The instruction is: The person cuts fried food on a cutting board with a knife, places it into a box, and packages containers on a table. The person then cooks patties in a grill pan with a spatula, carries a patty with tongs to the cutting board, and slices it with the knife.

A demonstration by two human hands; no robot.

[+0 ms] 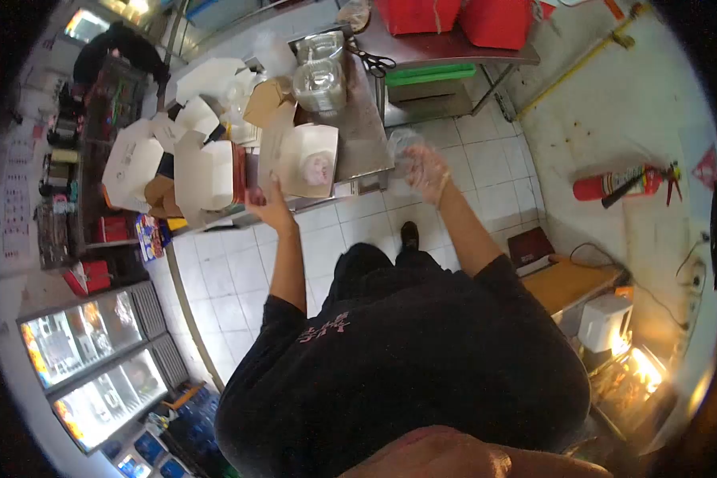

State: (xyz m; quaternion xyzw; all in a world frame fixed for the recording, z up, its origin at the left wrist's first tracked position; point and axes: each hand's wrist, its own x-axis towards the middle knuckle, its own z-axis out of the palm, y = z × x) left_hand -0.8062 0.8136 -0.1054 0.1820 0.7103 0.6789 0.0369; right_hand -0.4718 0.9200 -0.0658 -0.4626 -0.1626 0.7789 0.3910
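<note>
My left hand [272,203] is at the near left edge of an open white paper box [295,171], with its fingers against the box's side. A round pinkish item [317,167] lies inside that box. To the right of the counter, my right hand [429,174], in a clear plastic glove, has its fingers curled around a clear plastic container [405,147]. Left of the box stand another open white box [207,175] and a brown paper box [264,102]. Stacked clear plastic containers [320,80] sit behind.
Scissors [372,60] lie on the metal counter [362,119]. Red bags [494,22] rest on a shelf at the back. A fire extinguisher [621,185] hangs on the right wall. Lit display fridges [95,366] stand at lower left. A dark-clothed person [119,52] is at upper left.
</note>
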